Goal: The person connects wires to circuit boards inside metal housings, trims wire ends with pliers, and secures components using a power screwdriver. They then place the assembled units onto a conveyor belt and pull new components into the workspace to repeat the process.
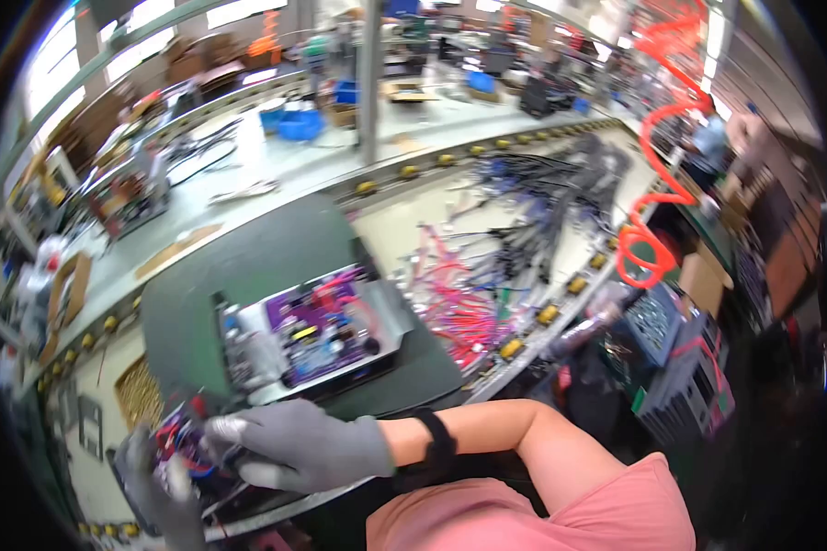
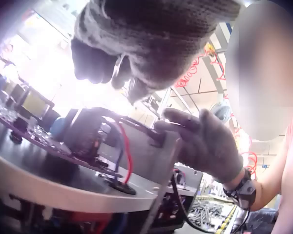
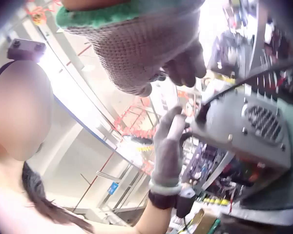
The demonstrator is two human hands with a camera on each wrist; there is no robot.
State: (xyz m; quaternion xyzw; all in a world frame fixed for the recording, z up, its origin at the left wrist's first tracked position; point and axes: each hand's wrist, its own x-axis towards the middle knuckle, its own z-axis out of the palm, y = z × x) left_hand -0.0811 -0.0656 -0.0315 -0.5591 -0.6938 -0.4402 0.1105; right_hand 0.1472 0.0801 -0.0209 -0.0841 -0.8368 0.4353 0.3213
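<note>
An open electronic unit is sitting at a slant in the head view's lower left, showing purple parts and bunching red and blue wires between dark edges. The gloved left hand is gripping its outer side; the gloved right hand is partly covering its opposite side, blurring detail.

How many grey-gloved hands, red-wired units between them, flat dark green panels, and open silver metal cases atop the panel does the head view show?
Grey-gloved left hand and right hand: 2
Red-wired unit between them: 1
Flat dark green panel: 1
Open silver metal case atop the panel: 1
Total: 5
</note>
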